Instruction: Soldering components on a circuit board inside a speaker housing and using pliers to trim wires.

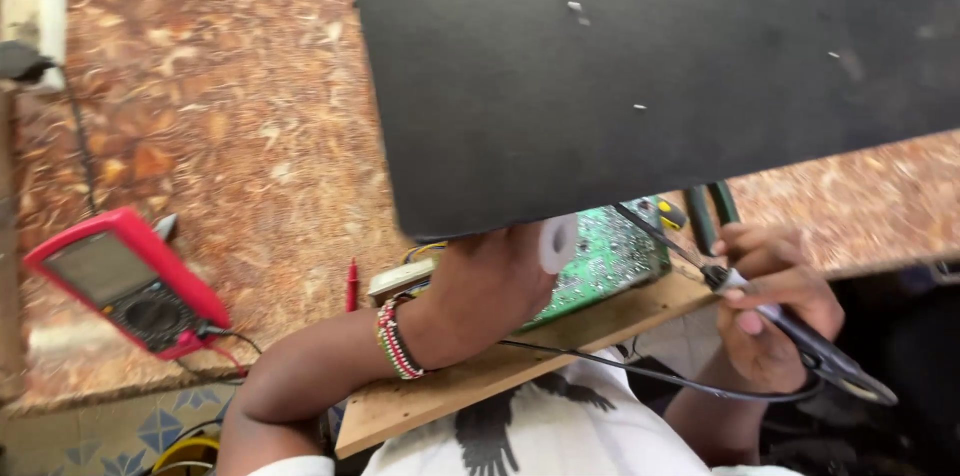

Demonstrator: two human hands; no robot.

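- Green circuit board (610, 256) lying on a wooden plank (520, 356), mostly tucked under the near edge of a large black panel (650, 66); taken here as the landmark.
- Left hand (490, 286) resting on the board's left part, fist-like around a white spool (558, 243) that pokes out at the top; fingers themselves hidden, so exact pinch not readable.
- Beaded wristband (398, 338), red, white and green, on the left wrist, just left of and below the board.
- Right hand (775, 311) to the right of the board, fingers curled tight around a dark soldering iron (800, 331), pen-style.
- Iron's thin tip slanting up-left over the board's right end; contact with the board not clear.
- Black cable (640, 371) trailing from the iron, passing below the board across the plank.
- Green-handled pliers (710, 211) just right of the board, partly under the black panel.
- Red multimeter (125, 281) well left of the board on the brown patterned tabletop (230, 106), leads attached.
- Red probe (352, 284) standing between multimeter and board.
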